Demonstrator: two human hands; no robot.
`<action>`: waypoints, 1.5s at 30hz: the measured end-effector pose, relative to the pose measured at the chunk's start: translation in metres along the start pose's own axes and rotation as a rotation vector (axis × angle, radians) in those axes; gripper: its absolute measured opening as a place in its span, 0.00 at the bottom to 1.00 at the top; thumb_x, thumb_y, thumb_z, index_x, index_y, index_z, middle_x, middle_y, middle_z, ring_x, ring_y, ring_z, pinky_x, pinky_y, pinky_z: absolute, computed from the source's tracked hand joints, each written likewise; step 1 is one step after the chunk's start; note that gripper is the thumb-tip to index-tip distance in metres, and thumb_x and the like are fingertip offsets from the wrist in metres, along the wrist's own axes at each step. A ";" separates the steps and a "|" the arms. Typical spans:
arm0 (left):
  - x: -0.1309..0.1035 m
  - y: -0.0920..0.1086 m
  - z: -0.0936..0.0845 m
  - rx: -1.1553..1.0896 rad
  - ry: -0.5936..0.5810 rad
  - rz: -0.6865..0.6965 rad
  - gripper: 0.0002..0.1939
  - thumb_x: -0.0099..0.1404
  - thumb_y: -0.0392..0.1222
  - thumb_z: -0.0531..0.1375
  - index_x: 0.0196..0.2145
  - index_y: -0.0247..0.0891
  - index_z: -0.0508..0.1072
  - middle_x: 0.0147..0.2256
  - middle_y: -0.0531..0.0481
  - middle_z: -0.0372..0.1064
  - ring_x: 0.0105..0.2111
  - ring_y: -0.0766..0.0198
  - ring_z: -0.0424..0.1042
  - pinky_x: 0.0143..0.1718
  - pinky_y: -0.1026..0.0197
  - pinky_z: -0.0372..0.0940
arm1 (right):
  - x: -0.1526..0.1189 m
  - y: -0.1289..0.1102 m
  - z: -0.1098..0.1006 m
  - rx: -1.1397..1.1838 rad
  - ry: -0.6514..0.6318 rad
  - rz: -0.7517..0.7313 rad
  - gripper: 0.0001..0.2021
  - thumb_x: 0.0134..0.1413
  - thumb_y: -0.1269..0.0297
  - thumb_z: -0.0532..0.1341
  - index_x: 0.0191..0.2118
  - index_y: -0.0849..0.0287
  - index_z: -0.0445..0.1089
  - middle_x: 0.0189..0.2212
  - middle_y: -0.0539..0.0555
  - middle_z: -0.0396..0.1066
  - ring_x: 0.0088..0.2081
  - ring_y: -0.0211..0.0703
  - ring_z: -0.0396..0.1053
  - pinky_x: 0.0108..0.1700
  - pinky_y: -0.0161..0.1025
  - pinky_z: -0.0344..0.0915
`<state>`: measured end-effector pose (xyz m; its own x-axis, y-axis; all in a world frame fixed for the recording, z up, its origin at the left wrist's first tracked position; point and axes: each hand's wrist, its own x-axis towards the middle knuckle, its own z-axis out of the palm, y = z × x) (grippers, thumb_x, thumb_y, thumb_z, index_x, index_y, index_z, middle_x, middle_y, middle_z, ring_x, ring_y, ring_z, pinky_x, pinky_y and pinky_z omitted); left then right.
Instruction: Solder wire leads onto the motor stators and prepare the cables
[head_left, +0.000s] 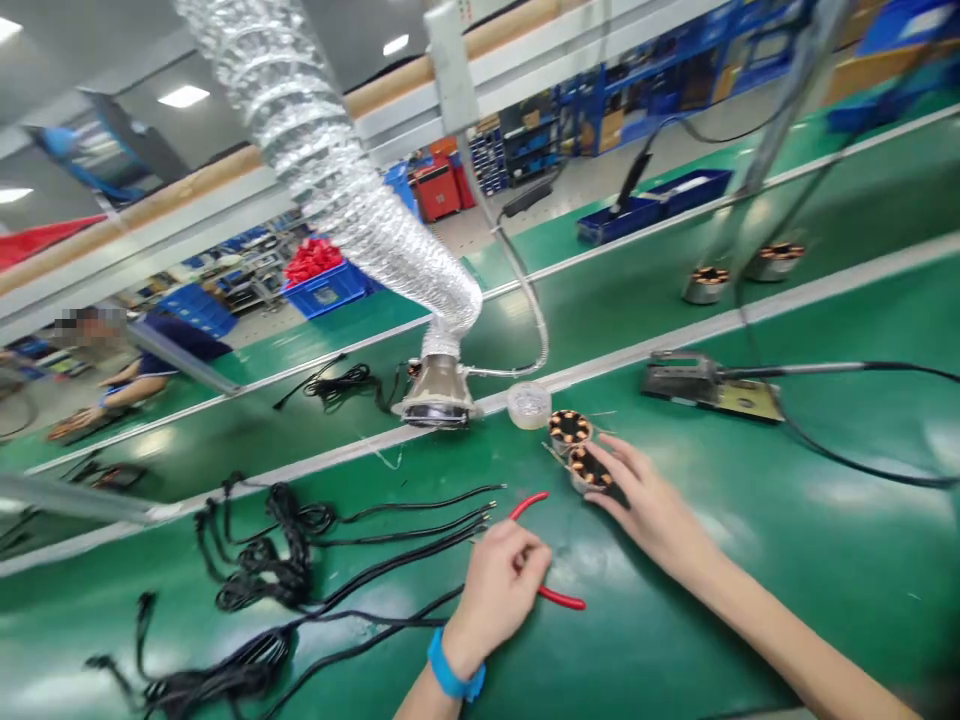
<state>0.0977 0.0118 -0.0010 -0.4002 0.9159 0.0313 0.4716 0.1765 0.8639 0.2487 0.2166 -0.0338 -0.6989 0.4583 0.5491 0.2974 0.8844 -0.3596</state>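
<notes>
Black cable leads (315, 560) are lying on the green bench (750, 560) as red-handled cutters (551, 595) are being gripped in the closed left hand (499, 585); a copper-wound stator (589, 468) is being touched by the right hand (652, 510), fingers spread, likely ahead of lead trimming.

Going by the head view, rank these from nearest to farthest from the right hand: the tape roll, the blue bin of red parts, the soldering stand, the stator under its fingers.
From the right hand:
1. Stator, under its fingertips.
2. Tape roll, just beyond, by the white line.
3. Soldering stand, off to the right.
4. Blue bin of red parts, far back left.
</notes>
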 end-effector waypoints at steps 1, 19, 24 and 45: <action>0.000 -0.001 0.001 0.071 -0.037 0.046 0.14 0.69 0.49 0.57 0.36 0.39 0.77 0.34 0.45 0.70 0.37 0.58 0.67 0.41 0.58 0.57 | 0.005 0.006 0.004 -0.014 0.008 -0.012 0.28 0.64 0.60 0.57 0.67 0.54 0.53 0.61 0.64 0.58 0.58 0.56 0.66 0.52 0.53 0.72; -0.007 -0.008 0.013 -0.703 -0.062 -0.201 0.31 0.69 0.64 0.50 0.46 0.35 0.78 0.14 0.53 0.58 0.12 0.71 0.51 0.19 0.65 0.47 | 0.069 0.074 -0.056 0.039 -0.280 -0.179 0.26 0.56 0.49 0.64 0.58 0.51 0.66 0.51 0.60 0.72 0.45 0.52 0.76 0.40 0.40 0.74; 0.000 0.002 -0.004 -1.495 -0.178 -0.173 0.48 0.56 0.81 0.41 0.68 0.56 0.51 0.63 0.39 0.58 0.42 0.50 0.75 0.42 0.48 0.68 | 0.095 0.083 -0.077 -0.225 -0.253 -0.028 0.25 0.57 0.50 0.62 0.56 0.59 0.68 0.49 0.61 0.72 0.46 0.54 0.74 0.44 0.48 0.72; 0.008 0.003 -0.025 -1.535 -0.084 -0.179 0.52 0.60 0.78 0.35 0.67 0.39 0.56 0.59 0.31 0.63 0.51 0.44 0.70 0.59 0.37 0.51 | 0.048 0.118 -0.078 -0.497 0.332 -0.390 0.07 0.58 0.61 0.64 0.37 0.59 0.77 0.25 0.50 0.75 0.28 0.35 0.69 0.32 0.34 0.60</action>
<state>0.0758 0.0109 0.0145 -0.2931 0.9501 -0.1070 -0.8294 -0.1970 0.5228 0.3014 0.3502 0.0089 -0.6031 0.0324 0.7970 0.3826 0.8884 0.2535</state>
